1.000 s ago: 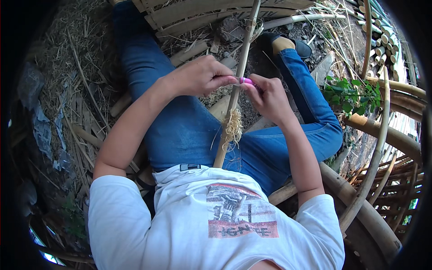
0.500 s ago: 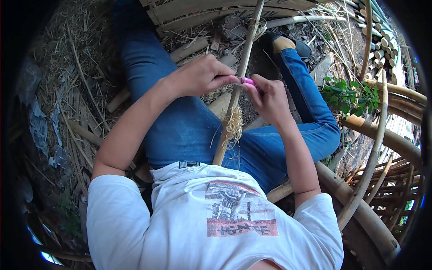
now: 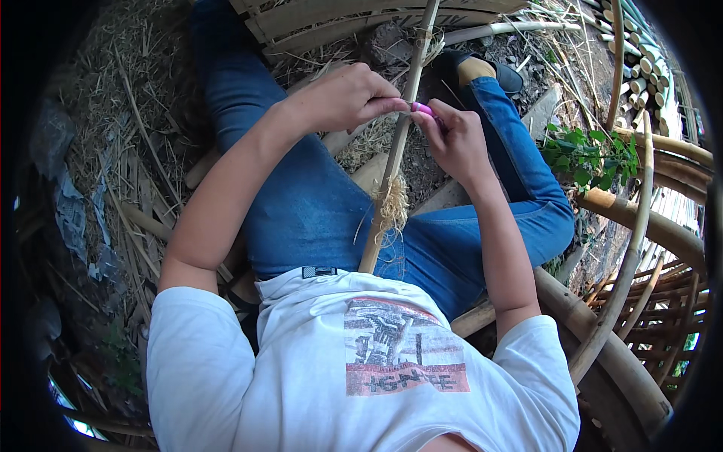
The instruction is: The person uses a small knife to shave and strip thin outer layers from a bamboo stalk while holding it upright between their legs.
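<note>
A long, pale bamboo strip [image 3: 398, 143] runs away from my waist, between my legs. My right hand [image 3: 459, 143] is closed round the pink handle of a small knife [image 3: 423, 109]. The thin blade lies across the strip and barely shows. On the strip's other side, my left hand [image 3: 350, 98] is closed in a pinch at the blade's far end. Curly, straw-coloured shavings [image 3: 392, 207] cling to the strip nearer my body. A smaller tuft of shavings hangs farther up, near the strip's far part.
Dry straw and bamboo scraps [image 3: 151, 120] litter the ground at left. A slatted wooden piece [image 3: 361, 26] lies at the far side. Cut bamboo poles [image 3: 644, 79] are stacked at far right, beyond a leafy green plant [image 3: 591, 160]. Thick curved bamboo [image 3: 602, 339] stands close to my right arm.
Both hands have slid a little farther from my body along the strip, with the knife between them. The shavings stay at about the same spot on the strip.
</note>
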### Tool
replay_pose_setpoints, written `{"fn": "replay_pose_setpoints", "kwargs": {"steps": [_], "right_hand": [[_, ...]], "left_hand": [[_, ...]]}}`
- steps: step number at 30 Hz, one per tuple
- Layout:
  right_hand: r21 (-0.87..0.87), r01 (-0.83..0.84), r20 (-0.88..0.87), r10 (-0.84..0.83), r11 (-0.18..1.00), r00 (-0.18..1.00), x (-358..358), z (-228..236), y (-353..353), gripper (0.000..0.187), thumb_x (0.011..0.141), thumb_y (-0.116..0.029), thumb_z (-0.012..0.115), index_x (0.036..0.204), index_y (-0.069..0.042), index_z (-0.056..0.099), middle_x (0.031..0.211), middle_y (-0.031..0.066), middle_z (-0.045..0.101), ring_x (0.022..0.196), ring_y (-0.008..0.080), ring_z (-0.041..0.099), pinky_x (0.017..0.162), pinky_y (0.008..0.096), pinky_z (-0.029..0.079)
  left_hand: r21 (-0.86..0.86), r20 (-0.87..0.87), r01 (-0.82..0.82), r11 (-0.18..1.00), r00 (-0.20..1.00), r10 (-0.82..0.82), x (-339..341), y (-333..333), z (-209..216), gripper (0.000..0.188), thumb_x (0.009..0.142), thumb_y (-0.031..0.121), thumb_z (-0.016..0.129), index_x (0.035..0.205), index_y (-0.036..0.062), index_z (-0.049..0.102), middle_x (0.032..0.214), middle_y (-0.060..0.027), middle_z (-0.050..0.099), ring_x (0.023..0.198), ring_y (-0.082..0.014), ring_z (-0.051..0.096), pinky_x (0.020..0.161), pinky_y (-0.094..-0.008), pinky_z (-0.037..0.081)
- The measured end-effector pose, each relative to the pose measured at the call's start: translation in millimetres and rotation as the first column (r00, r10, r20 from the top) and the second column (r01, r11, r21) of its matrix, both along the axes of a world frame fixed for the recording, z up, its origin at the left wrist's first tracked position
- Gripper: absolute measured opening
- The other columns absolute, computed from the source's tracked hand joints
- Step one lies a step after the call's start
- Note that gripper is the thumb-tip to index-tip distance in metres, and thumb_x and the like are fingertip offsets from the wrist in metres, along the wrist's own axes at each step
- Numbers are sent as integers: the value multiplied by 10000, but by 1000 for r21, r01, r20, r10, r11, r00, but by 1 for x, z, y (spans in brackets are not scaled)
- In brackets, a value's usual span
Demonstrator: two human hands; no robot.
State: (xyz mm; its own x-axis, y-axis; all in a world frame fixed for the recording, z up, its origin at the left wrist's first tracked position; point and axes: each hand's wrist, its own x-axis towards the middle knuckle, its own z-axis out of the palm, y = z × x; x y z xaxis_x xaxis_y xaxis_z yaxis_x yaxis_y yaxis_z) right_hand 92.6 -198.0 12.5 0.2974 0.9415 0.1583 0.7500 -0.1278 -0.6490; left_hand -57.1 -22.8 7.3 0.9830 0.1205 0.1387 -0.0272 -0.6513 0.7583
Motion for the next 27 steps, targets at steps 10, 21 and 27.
{"fn": "replay_pose_setpoints", "kwargs": {"steps": [10, 21, 27], "right_hand": [[38, -34, 46, 33, 999, 998, 20, -2, 26, 248, 910, -268, 668, 823, -39, 633, 568, 167, 522, 525, 348, 556, 501, 406, 419], [-34, -55, -84, 52, 998, 995, -9, -7, -13, 253, 907, -238, 684, 794, -24, 610, 563, 181, 494, 493, 357, 522, 481, 400, 396], [43, 7, 1, -7, 999, 1000, 3, -1, 14, 282, 901, -265, 691, 781, -19, 624, 564, 189, 511, 492, 347, 527, 479, 399, 403]], "left_hand": [[-91, -47, -68, 994, 997, 64, 15, 14, 7, 284, 1002, 253, 563, 964, 24, 725, 529, -106, 563, 447, -157, 614, 461, -302, 475], [-100, -38, 76, 992, 996, -80, -12, -12, 5, 246, 981, 215, 588, 904, 23, 720, 504, -92, 552, 422, -191, 538, 491, -322, 441], [-159, -121, -90, 983, 990, 71, 4, 5, 4, 268, 993, 223, 575, 930, 0, 709, 547, -83, 568, 446, -149, 588, 505, -315, 488]]}}
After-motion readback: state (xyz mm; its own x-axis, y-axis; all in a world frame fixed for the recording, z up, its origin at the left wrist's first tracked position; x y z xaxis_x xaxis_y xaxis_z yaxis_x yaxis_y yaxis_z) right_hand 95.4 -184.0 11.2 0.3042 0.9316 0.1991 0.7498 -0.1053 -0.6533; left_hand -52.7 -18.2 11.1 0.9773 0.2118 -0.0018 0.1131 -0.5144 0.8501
